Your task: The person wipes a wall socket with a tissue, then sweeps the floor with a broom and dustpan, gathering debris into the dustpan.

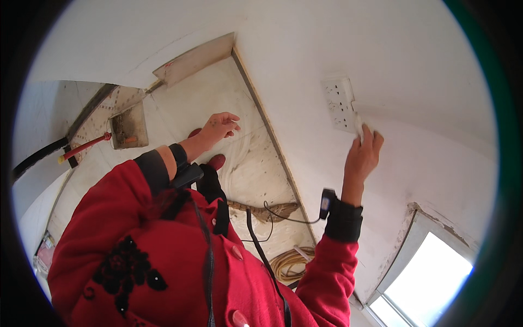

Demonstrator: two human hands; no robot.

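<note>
My right hand (364,152) is raised against the pale wall, its fingers closed on a small white object (359,122) that is blurred; I cannot tell what it is, perhaps a cloth. Just above and left of those fingertips, a white multi-outlet power socket panel (338,104) is fixed to the wall. My left hand (222,126) hangs over the floor with its fingers loosely curled and nothing visible in it. Both wrists wear black bands with small devices, and a thin black cable runs from the right one.
A broom (261,211) lies on the tiled floor by the wall's edge. Near it is a coil of yellowish hose (286,263). At the left stand a dustpan (141,126) and its red handle (88,147). A bright window (427,278) is at the lower right.
</note>
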